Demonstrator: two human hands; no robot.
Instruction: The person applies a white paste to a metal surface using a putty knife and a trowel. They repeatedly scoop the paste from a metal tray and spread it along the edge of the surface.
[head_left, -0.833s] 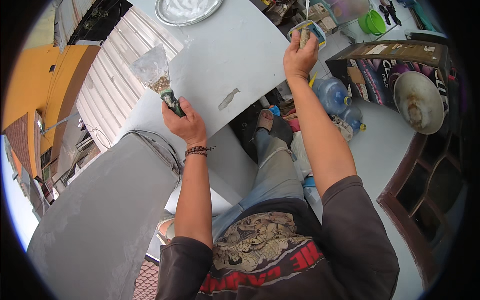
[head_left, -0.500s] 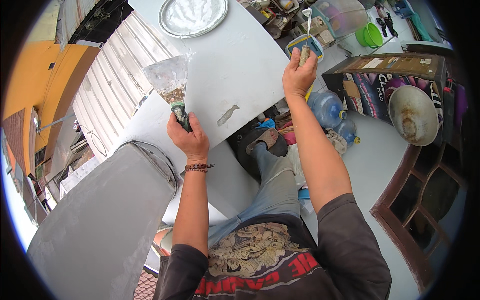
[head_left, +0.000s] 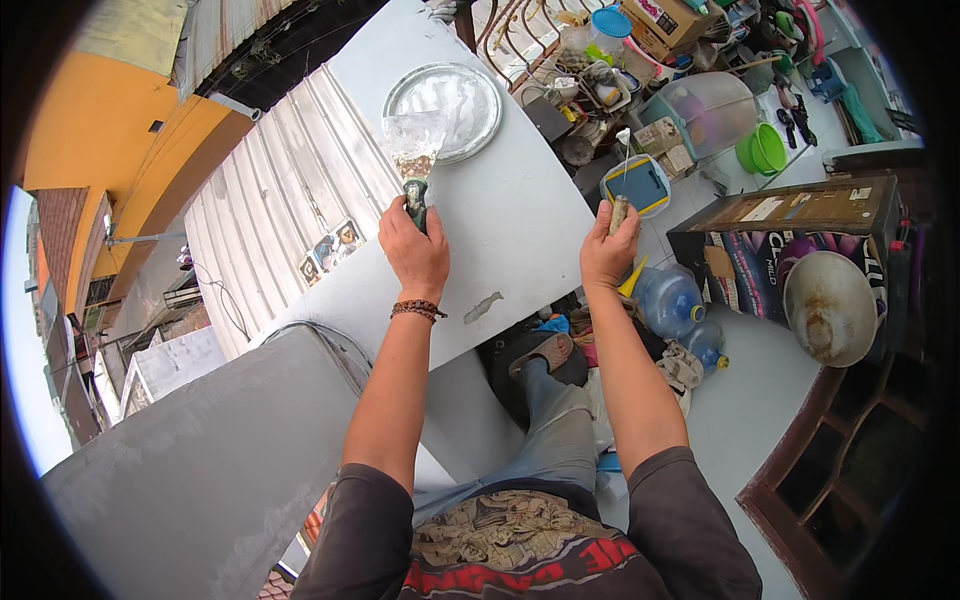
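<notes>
"Gripping a broad scraper (head_left: 412, 155) by its dark green handle, the person's left hand (head_left: 415, 250) was over the white worktop (head_left: 530, 220), fingers curled snugly around the grip. The blade pointed toward the far side."

"Where was that blade relative to the round lid (head_left: 470, 110)?"

"Overlapping its near left part from this angle; whether the two touched could not be told. The lid, smeared with whitish paste, lay on the far part of the worktop."

"And the right hand (head_left: 608, 248)?"

"Wrapped around the handle of a narrow tool (head_left: 620, 212), by the worktop's right edge, with the thin metal shaft pointing far. Beyond that hand sat a pale-rimmed container (head_left: 637, 185)."

"What was farther right?"

"Blue water bottles (head_left: 668, 300), just left of a large cardboard box (head_left: 800, 215). A stained metal pan (head_left: 835, 305) was at the box's near side, and a green bucket (head_left: 765, 148) stood beyond it."
</notes>
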